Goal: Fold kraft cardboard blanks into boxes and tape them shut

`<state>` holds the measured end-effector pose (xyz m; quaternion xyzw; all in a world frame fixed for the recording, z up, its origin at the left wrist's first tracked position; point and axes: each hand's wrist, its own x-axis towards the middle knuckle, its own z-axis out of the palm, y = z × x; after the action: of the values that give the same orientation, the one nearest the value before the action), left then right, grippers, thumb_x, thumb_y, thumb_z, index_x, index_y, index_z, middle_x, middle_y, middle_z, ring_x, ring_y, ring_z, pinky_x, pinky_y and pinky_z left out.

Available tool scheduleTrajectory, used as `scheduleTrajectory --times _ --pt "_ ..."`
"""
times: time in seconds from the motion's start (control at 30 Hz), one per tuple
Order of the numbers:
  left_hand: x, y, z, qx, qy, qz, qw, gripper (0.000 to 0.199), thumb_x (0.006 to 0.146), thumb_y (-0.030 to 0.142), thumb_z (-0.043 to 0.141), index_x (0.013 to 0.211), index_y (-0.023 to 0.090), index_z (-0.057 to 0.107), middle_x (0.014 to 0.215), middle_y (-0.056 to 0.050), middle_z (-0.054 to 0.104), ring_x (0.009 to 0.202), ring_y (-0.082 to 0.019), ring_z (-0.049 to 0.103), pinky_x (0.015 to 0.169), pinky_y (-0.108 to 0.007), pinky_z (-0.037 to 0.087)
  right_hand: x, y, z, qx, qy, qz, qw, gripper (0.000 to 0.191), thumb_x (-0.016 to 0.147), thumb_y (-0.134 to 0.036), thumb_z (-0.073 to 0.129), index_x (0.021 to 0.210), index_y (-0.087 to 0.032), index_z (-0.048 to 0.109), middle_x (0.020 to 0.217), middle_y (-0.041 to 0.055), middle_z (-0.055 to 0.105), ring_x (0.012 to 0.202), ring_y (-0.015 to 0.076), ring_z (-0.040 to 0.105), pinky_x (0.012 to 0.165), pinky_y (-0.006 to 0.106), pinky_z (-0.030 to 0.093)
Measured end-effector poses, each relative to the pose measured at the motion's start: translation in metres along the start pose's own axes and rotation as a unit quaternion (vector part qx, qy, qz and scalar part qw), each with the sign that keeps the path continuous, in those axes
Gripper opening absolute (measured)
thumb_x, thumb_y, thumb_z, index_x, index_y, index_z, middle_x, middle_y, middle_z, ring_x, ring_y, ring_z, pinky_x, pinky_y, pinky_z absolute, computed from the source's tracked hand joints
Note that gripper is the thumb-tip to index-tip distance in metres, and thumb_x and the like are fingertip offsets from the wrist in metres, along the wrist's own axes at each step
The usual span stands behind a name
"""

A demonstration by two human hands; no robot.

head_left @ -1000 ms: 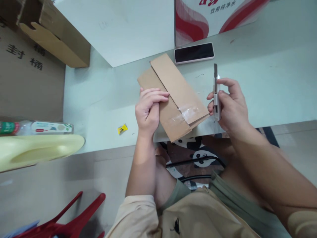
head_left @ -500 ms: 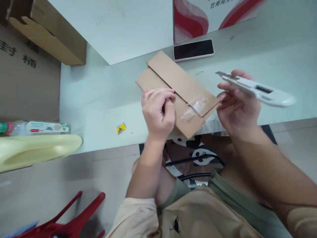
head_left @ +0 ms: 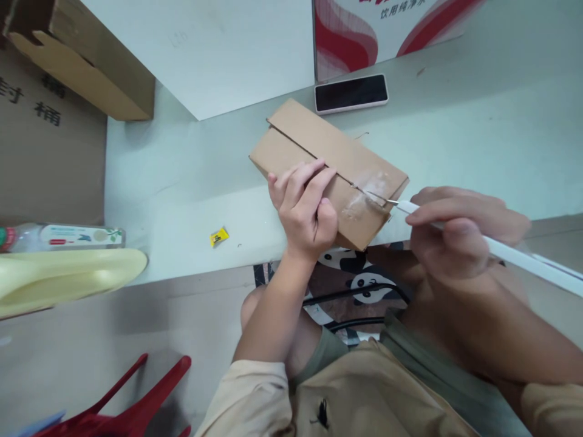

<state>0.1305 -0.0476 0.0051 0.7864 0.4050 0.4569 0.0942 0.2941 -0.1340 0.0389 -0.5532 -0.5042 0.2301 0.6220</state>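
A small brown cardboard box lies at a slant over the table's front edge, with a dark seam between its flaps. Clear tape crosses the seam near the box's right end. My left hand grips the box from the front, its fingers curled on the top up to the seam. In my right hand is a white utility knife, its handle running back to the right. The blade's tip meets the seam at the taped right end; how deep it reaches I cannot tell.
A phone lies behind the box, before a red and white carton and a large white box. To the left are a yellow wrapper, a bottle and brown cartons. A red stool stands on the floor.
My right hand has turned the utility knife over and brought its blade onto the box's taped seam. My left hand has shifted slightly right along the box, its fingers more spread.
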Motion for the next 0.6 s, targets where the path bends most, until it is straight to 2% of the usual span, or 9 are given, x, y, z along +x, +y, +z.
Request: scheduleTrajectory --times 0.03,0.1,0.2,0.27,0.37,0.6 --pt "0.000 0.000 0.000 -0.001 0.005 0.002 1.000 0.043 0.093 0.034 0.033 0.111 0.024 0.070 0.122 -0.006 0.071 0.124 -0.026 0.056 0.122 -0.046 0.020 -0.001 0.000 0.000 -0.025 -0.006 -0.011 1.000 0.039 0.086 -0.060 0.057 0.066 -0.031 0.071 0.053 0.0023 0.052 0.049 0.0173 0.047 0.046 0.034 0.029" --pt "-0.001 -0.001 0.001 -0.001 0.017 0.009 1.000 0.044 0.093 0.035 0.032 0.110 0.024 0.071 0.120 -0.006 0.071 0.122 -0.026 0.057 0.121 -0.046 0.022 -0.002 0.002 0.000 -0.064 0.014 -0.080 0.995 0.035 0.090 -0.052 0.055 0.070 -0.031 0.073 0.052 0.0025 0.054 0.048 0.0175 0.049 0.045 0.034 0.031" --pt "-0.002 -0.002 0.001 -0.004 0.022 0.005 1.000 0.044 0.093 0.036 0.032 0.109 0.024 0.071 0.118 -0.006 0.071 0.121 -0.027 0.057 0.121 -0.047 0.022 -0.003 0.008 0.002 -0.086 0.006 -0.154 0.984 0.029 0.093 -0.039 0.053 0.076 -0.031 0.074 0.052 0.0008 0.057 0.047 0.0156 0.051 0.044 0.032 0.034" --pt "-0.003 -0.002 0.001 -0.004 0.015 -0.006 1.000 0.044 0.093 0.037 0.032 0.109 0.024 0.071 0.118 -0.007 0.071 0.121 -0.028 0.057 0.122 -0.048 0.020 -0.004 0.011 0.005 -0.090 0.001 -0.177 0.980 0.025 0.092 -0.035 0.054 0.078 -0.031 0.074 0.052 -0.0005 0.057 0.045 0.0144 0.050 0.044 0.031 0.035" --pt "-0.003 -0.002 0.001 0.006 0.016 -0.007 1.000 0.046 0.093 0.038 0.031 0.107 0.023 0.072 0.116 -0.007 0.072 0.119 -0.028 0.058 0.121 -0.049 0.022 -0.008 0.015 0.008 -0.104 0.001 -0.147 0.984 0.022 0.088 -0.039 0.057 0.074 -0.032 0.073 0.052 -0.0005 0.056 0.044 0.0142 0.048 0.045 0.032 0.038" --pt "0.000 0.000 0.000 0.020 0.040 0.012 0.999 0.048 0.095 0.040 0.028 0.103 0.024 0.073 0.110 -0.007 0.072 0.113 -0.027 0.061 0.117 -0.049 0.030 -0.013 0.011 0.013 -0.108 0.019 -0.067 0.992 0.025 0.089 -0.040 0.054 0.075 -0.030 0.073 0.058 0.0021 0.062 0.052 0.0178 0.057 0.049 0.034 0.044"
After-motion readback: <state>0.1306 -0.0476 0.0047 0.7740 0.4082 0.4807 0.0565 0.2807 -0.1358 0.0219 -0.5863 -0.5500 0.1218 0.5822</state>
